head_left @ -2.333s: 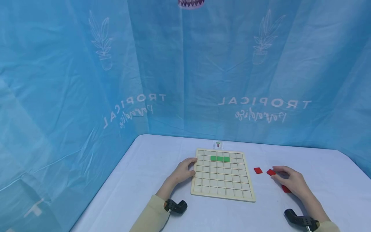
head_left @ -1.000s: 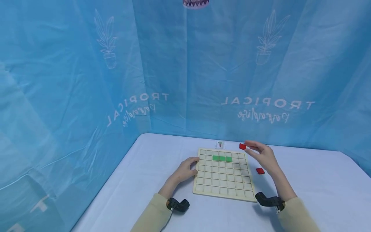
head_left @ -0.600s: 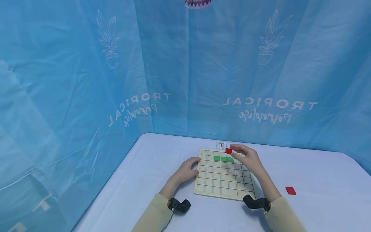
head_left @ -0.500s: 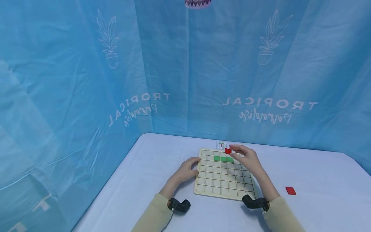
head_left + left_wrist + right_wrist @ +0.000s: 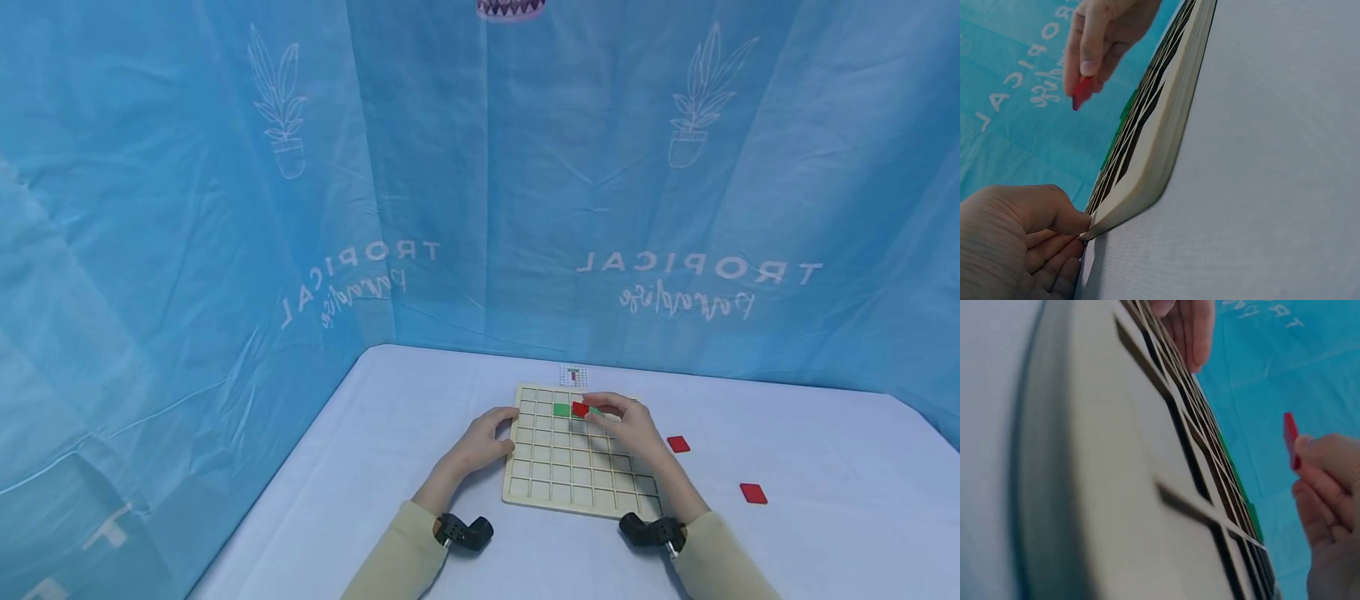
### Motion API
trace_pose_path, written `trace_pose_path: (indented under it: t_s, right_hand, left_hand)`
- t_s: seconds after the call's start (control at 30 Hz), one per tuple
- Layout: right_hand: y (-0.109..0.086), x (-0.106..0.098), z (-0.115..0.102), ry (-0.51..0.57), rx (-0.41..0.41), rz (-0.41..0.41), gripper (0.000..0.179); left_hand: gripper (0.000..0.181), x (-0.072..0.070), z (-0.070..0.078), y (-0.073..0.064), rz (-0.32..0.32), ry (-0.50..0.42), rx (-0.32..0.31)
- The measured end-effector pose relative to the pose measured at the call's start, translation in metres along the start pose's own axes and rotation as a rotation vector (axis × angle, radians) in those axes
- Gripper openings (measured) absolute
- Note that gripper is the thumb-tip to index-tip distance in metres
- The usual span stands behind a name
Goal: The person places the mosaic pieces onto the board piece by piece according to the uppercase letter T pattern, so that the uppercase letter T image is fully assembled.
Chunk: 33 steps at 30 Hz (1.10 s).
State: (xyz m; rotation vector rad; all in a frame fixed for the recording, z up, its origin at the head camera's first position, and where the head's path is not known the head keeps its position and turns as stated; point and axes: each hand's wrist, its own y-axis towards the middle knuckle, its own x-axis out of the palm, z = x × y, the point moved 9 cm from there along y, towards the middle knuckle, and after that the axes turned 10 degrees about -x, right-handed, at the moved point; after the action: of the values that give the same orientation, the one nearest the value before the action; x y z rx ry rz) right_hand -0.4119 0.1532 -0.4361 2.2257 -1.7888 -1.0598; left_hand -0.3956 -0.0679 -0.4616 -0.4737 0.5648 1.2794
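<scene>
On the white table lies a pale wooden grid board (image 5: 551, 479) with green square tiles (image 5: 561, 410) in an upper row. My left hand (image 5: 474, 442) holds the board's left edge, thumb and forefinger apart along it. At that edge in the left wrist view, the left hand's (image 5: 1032, 240) fingers are bent. Over the board, my right hand (image 5: 628, 425) pinches a red square tile (image 5: 580, 409) between thumb and fingertips. This tile (image 5: 1291, 440) appears raised above the grid in the right wrist view. From the head, the right hand partly hides the green row.
Two loose red tiles lie right of the board, one nearer (image 5: 678, 444) and one farther out (image 5: 753, 493). Behind the board is a small printed grid card (image 5: 573, 377) with a T-shaped pattern. A blue curtain (image 5: 525, 208) hangs behind the table.
My right hand has picked up a red tile from the right side, carried it left across the board and lowered it towards the green row. The left hand stays at the board's edge.
</scene>
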Motion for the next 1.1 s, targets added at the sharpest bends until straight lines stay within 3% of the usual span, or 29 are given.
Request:
trace_pose_path:
  t_s: [0.23,0.47,0.73,1.1]
  right_hand:
    - [-0.007,0.005,0.008,-0.026,0.027,0.0,0.037]
    - [-0.009,0.01,0.011,-0.121,-0.04,-0.049,0.035]
    - [-0.008,0.012,0.006,-0.219,-0.114,-0.042,0.031]
    - [-0.009,0.013,0.006,-0.254,-0.085,-0.053,0.031]
  left_hand:
    - [0.058,0.0,0.001,0.001,0.004,0.005,0.003]
    - [0.059,0.0,0.001,0.0,0.004,0.013,0.008]
    - [0.059,0.0,0.001,0.001,0.005,0.028,0.006]
    - [0.059,0.002,-0.001,0.002,-0.004,0.009,0.005]
